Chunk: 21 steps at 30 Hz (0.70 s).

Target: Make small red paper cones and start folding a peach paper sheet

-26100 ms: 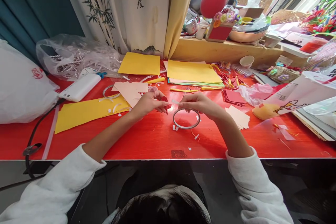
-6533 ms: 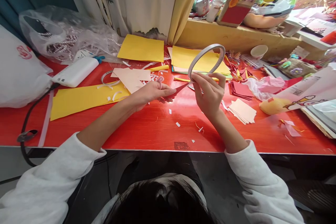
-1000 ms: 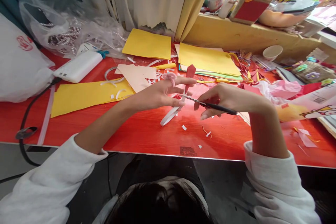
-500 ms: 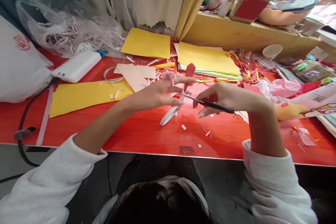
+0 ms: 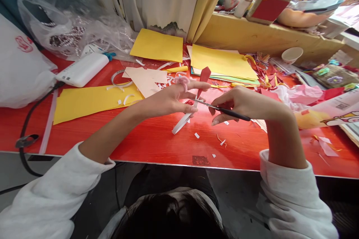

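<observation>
My left hand (image 5: 176,101) is closed, its thumb and fingers pinching a narrow white strip (image 5: 181,124) whose lower end hangs over the table. A folded red paper piece (image 5: 204,75) rises between the fingers, in line with the strip; whether the two are joined I cannot tell. Black-handled scissors (image 5: 230,112) are in my right hand (image 5: 238,102), which is closed around their handles. The scissor blades reach left to the upper part of the strip, beside my left fingertips. A pink fuzzy ring (image 5: 183,82) sits on a left finger.
Yellow sheets (image 5: 98,102) lie left on the red table (image 5: 157,143), with a paper stack (image 5: 221,61) behind. Small white scraps (image 5: 196,135) dot the front. A white power bank (image 5: 84,70), a tape roll (image 5: 117,77) and plastic bags (image 5: 22,67) stand left; a paper cup (image 5: 292,55) sits right.
The white strip's hanging end looks flatter and less curled than before. Both hands and the scissors stay nearly in place; the whole view has shifted slightly.
</observation>
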Each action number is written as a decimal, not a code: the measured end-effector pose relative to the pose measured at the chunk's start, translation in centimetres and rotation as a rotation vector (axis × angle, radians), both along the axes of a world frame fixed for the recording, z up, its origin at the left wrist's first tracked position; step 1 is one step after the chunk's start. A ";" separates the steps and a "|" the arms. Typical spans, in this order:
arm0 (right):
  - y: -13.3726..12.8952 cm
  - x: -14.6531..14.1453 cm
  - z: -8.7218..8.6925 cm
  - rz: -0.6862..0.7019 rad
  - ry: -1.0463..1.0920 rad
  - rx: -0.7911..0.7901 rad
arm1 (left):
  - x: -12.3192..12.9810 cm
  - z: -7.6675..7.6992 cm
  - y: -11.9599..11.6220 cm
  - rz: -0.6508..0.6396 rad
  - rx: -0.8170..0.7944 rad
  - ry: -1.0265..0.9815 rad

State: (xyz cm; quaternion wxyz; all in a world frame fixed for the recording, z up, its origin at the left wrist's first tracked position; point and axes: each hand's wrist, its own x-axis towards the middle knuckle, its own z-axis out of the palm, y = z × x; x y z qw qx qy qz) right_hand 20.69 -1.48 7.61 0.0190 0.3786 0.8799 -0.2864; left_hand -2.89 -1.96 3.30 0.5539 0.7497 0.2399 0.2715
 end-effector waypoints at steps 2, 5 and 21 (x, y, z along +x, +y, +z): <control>0.0 0.0 0.0 -0.009 -0.013 0.012 | 0.0 0.0 0.0 0.002 -0.002 0.007; 0.0 0.0 0.0 -0.017 -0.025 0.028 | 0.0 0.1 -0.1 0.011 0.023 0.014; 0.4 0.3 -0.4 0.018 0.027 0.009 | -0.2 0.0 0.1 0.057 0.027 0.015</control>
